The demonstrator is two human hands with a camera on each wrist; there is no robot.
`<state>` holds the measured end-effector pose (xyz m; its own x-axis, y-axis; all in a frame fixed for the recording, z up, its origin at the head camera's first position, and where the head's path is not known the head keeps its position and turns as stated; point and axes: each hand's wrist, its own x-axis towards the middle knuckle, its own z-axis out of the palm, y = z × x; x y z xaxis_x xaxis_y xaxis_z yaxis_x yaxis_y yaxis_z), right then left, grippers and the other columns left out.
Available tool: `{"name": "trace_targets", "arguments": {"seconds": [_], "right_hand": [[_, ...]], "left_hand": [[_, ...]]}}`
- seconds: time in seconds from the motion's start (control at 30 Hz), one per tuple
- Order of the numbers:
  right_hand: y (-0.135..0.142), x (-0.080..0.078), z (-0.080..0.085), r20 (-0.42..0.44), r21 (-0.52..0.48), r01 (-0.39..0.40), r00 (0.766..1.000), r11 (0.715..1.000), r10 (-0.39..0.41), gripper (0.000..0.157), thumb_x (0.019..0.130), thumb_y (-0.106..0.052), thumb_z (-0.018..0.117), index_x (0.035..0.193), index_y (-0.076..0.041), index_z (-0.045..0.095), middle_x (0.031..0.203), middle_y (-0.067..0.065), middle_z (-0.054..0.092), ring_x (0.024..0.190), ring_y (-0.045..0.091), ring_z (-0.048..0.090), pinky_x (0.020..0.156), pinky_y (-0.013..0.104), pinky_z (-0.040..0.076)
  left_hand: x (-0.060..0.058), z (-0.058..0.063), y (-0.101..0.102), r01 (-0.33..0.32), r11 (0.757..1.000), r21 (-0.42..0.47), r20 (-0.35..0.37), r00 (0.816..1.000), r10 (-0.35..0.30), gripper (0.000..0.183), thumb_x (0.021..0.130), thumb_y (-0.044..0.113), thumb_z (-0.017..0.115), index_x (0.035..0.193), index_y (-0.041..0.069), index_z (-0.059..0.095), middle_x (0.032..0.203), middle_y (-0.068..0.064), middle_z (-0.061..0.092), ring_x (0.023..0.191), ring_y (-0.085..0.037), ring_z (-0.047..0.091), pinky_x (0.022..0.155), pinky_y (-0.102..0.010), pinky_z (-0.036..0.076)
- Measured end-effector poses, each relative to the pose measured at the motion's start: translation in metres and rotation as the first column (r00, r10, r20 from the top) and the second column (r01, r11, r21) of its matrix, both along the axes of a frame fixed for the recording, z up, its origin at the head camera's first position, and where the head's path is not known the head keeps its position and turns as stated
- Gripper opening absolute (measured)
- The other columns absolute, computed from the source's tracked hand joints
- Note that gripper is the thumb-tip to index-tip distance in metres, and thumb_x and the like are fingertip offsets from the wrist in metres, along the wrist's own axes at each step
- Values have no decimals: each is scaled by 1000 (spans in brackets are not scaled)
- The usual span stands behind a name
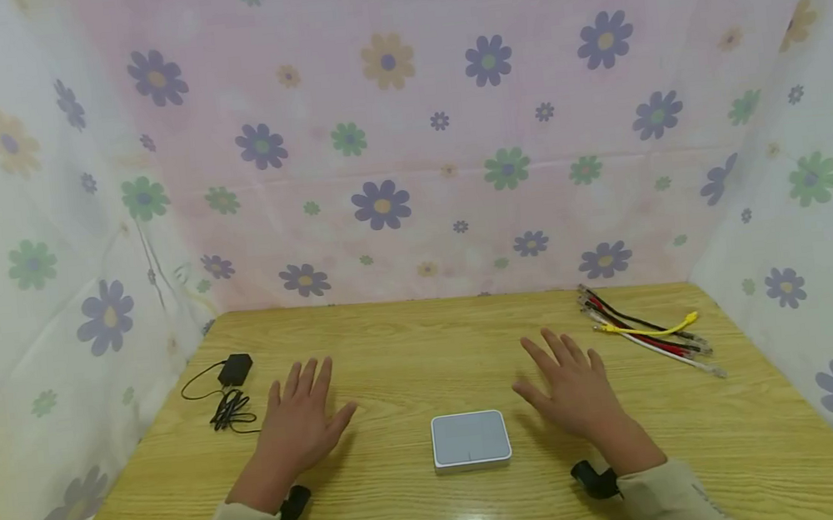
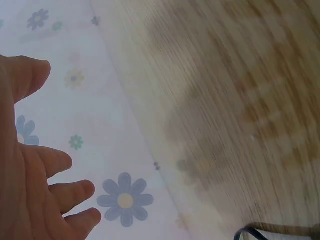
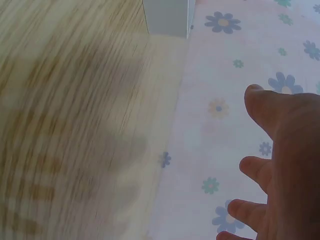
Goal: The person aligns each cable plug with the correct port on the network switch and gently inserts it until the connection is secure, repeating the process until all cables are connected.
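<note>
My left hand (image 1: 300, 422) is held over the table with fingers spread and nothing in it. Across from it, my right hand (image 1: 578, 393) hovers in the same way, palm down and holding nothing. Between the two hands lies a flat white and grey box (image 1: 470, 439) with rounded corners. Left of the left hand is a black power adapter (image 1: 235, 369) with a coiled black cord (image 1: 231, 410). In the left wrist view the fingers (image 2: 70, 195) reach out past the palm; the right wrist view shows the right fingers (image 3: 250, 212) spread apart.
At the back right of the wooden table (image 1: 410, 344) lies a bundle of short network cables (image 1: 646, 338) in black, red, white and yellow. A flowered cloth (image 1: 421, 151) hangs behind the table and along both sides.
</note>
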<state>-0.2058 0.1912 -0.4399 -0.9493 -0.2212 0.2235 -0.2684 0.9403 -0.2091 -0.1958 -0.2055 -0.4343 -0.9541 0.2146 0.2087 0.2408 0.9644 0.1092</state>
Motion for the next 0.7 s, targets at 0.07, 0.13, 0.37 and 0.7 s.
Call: {"name": "trace_targets", "arguments": {"seconds": [0.07,0.13,0.37,0.7], "right_hand": [[-2,0,0,-1,-3,-8,1000,1000,8,72,93,-61,49,152,-23,35,158,16,28,143,44,26,105,72,20],[-5,-1,0,-4,-7,-14,1000,1000,14,72,92,-61,49,151,-23,36,158,16,29,143,44,27,104,72,20],[-12,-3,1,-9,4,-31,999,1000,31,70,92,-62,49,150,-24,39,157,15,30,143,43,28,104,72,21],[-24,1,4,1,-12,-73,997,997,73,67,92,-59,52,149,-24,42,157,14,31,143,43,29,104,71,23]], "left_hand": [[1,0,-2,1,1000,8,4,1000,-1,78,96,55,49,153,6,28,154,-22,33,144,-45,25,109,-67,20],[3,1,-5,3,1000,11,13,1000,-4,78,96,54,50,153,6,28,154,-23,33,143,-45,25,109,-67,20],[9,4,-12,6,1000,-6,26,1000,-6,76,96,52,49,152,5,30,153,-24,34,142,-46,26,108,-68,22],[14,8,-22,1,1000,2,39,999,-1,70,97,44,52,151,4,32,151,-27,36,140,-48,29,106,-69,23]]}}
